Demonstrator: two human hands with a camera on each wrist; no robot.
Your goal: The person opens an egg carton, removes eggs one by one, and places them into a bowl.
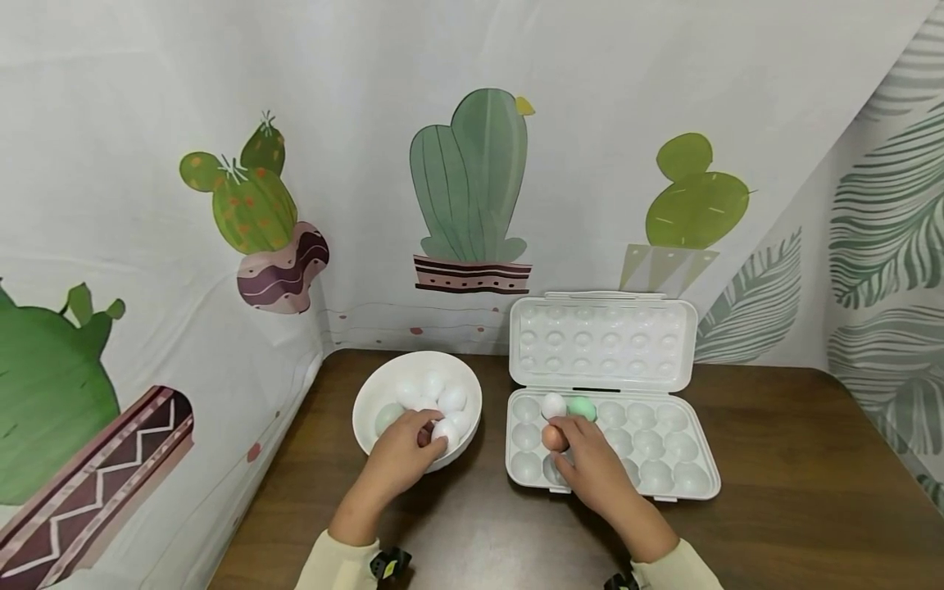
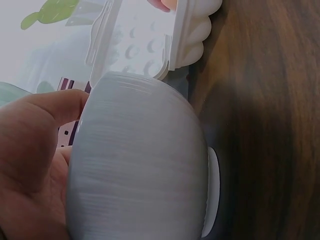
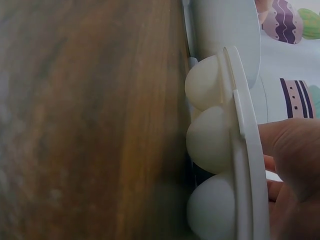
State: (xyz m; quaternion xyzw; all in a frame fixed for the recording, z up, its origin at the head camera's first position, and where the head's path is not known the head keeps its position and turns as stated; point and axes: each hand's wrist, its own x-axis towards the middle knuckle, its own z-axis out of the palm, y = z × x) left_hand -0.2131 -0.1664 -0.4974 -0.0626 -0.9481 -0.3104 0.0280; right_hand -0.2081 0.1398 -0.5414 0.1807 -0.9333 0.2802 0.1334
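Observation:
A white bowl (image 1: 363,397) holds several white eggs (image 1: 451,399) and a pale green egg (image 1: 388,418). My left hand (image 1: 401,451) reaches over its near rim, with thumb and fingers about a white egg (image 1: 445,434). In the left wrist view the bowl's outer wall (image 2: 140,160) hides the fingertips. Over an open white egg carton (image 1: 693,483), my right hand (image 1: 597,467) holds an orange-brown egg (image 1: 552,438) between thumb and fingers, at a cup in the second column. Just behind sit a white egg (image 1: 553,406) and a green egg (image 1: 583,407) in the back row.
The carton's lid (image 1: 601,344) stands raised against a cloth backdrop (image 1: 590,65) printed with cacti. Both containers stand on a brown wooden table (image 1: 804,459), the bowl left of the carton with a narrow gap between them.

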